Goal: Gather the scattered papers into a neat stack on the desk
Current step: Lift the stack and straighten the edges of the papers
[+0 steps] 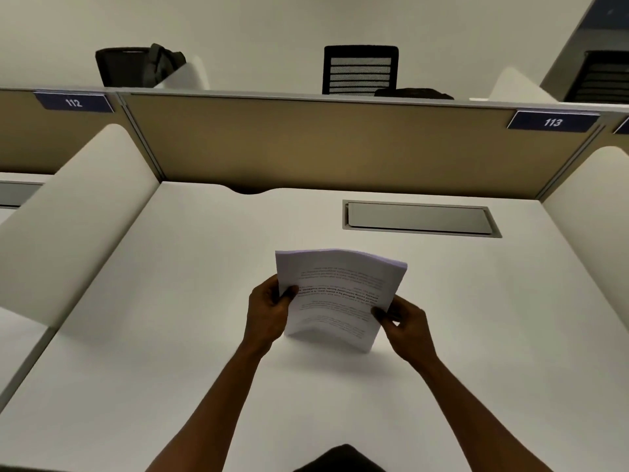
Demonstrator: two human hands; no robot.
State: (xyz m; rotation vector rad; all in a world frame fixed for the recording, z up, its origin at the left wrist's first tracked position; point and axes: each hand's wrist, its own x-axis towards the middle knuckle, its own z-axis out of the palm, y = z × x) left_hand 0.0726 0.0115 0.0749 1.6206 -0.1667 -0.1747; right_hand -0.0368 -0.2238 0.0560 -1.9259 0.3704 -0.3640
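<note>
A bundle of white printed papers (pixel 340 294) stands nearly upright on its lower edge on the white desk (pixel 170 352), slightly bowed, its text upside down to me. My left hand (pixel 269 311) grips the bundle's left edge, thumb on the front sheet. My right hand (pixel 405 325) pinches the right edge lower down. No loose sheets show elsewhere on the desk.
A grey cable-tray lid (pixel 420 219) is set into the desk at the back right. A tan partition (pixel 323 144) closes off the back, with white side dividers (pixel 78 212) left and right. Black chairs stand beyond the partition.
</note>
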